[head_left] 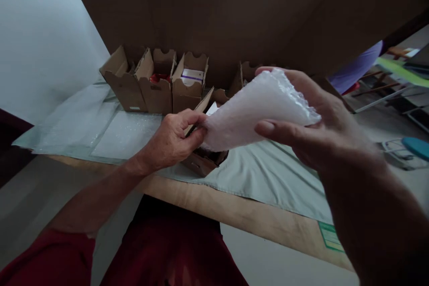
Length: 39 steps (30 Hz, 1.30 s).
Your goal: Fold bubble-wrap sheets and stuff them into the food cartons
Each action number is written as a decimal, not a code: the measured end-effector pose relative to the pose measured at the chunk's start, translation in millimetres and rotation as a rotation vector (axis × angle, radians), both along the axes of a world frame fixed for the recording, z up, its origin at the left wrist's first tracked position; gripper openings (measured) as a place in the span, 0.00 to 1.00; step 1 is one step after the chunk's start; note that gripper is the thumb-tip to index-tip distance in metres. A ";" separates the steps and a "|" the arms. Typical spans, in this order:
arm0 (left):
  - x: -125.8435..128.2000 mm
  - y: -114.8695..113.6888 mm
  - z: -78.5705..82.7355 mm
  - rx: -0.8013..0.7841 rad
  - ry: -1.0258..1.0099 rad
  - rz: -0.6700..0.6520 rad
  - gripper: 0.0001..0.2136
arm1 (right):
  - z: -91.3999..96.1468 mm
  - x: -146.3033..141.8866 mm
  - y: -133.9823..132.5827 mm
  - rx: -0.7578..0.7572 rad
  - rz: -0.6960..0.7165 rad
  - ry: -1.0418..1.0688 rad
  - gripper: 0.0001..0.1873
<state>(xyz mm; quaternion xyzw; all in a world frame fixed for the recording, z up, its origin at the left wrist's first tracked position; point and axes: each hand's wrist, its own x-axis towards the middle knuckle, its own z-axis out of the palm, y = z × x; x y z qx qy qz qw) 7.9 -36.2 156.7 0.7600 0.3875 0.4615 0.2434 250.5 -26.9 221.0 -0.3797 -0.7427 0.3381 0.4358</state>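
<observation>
My right hand is curled around a rolled sheet of white bubble wrap, thumb below and fingers behind it. My left hand pinches the narrow left end of the same sheet, just above a small open cardboard box lying on the table. What lies inside that box is hidden by the wrap and my left hand.
Three small open cardboard boxes stand in a row at the back, before a tall cardboard wall. A pale green cloth covers the wooden table. A flat bubble-wrap sheet lies at left. A person's purple sleeve shows at right.
</observation>
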 end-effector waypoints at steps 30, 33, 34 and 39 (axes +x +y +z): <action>-23.5 -24.8 -72.5 0.454 0.284 0.193 0.12 | -31.4 -49.9 2.2 0.246 0.075 -1.043 0.07; -24.4 -24.3 -72.0 0.466 0.290 0.194 0.11 | -27.6 -50.3 5.7 0.301 0.098 -1.103 0.07; -24.3 -24.0 -71.8 0.477 0.293 0.193 0.11 | -28.5 -51.9 7.0 0.298 0.100 -1.141 0.04; -22.7 -23.3 -71.3 0.512 0.311 0.201 0.10 | -39.6 -66.8 11.2 0.217 0.149 -1.330 0.04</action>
